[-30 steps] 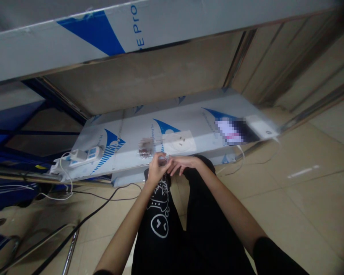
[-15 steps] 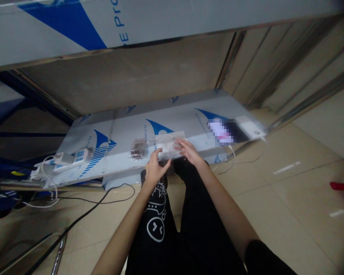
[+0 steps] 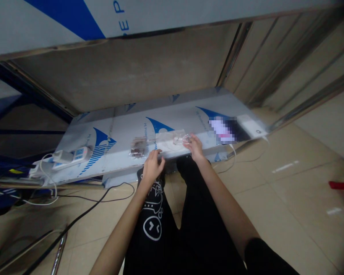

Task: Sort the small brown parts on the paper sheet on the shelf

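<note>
A pale flat sheet or bag lies on the film-covered shelf near its front edge. Over its right end is a small clear plastic packet with thin reddish contents too blurred to name. My right hand pinches the packet's right end. At the sheet's lower left corner, my left hand rests with bent fingers and the thumb apart, nothing visible between them. Left of the sheet sits another clear packet holding brown pieces.
A power strip with a white plug and cables occupies the shelf's left end. To the right lies a phone with a blurred screen, beside a white device with a cable. An upper panel overhangs the shelf. Black cable runs across the floor.
My right hand has moved slightly right and now grips the clear packet's end. The left hand has shifted a little left, away from the right one, and its thumb has drawn in.
</note>
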A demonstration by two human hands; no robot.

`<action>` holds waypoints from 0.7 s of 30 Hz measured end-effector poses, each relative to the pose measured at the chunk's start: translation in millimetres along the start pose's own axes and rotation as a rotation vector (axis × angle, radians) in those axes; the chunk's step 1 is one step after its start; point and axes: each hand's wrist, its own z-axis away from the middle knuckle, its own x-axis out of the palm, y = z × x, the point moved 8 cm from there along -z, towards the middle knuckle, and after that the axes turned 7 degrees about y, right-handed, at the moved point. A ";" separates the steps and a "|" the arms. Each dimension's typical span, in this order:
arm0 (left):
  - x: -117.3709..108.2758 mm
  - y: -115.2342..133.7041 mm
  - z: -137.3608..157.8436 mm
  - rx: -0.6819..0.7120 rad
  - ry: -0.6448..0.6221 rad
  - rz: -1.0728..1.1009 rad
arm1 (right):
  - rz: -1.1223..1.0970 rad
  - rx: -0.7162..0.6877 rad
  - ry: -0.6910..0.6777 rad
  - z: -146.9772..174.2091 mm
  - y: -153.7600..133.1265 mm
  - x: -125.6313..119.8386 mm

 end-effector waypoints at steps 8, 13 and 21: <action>-3.5 -4.3 1.0 -0.006 -0.010 -0.005 | -0.012 -0.055 0.060 2.6 1.5 7.3; -4.7 -8.1 0.5 -0.024 -0.017 -0.001 | 0.025 -0.104 0.036 8.1 -3.3 11.9; -5.2 -11.6 1.3 -0.011 -0.030 -0.005 | 0.092 -0.241 0.028 15.5 -11.1 14.7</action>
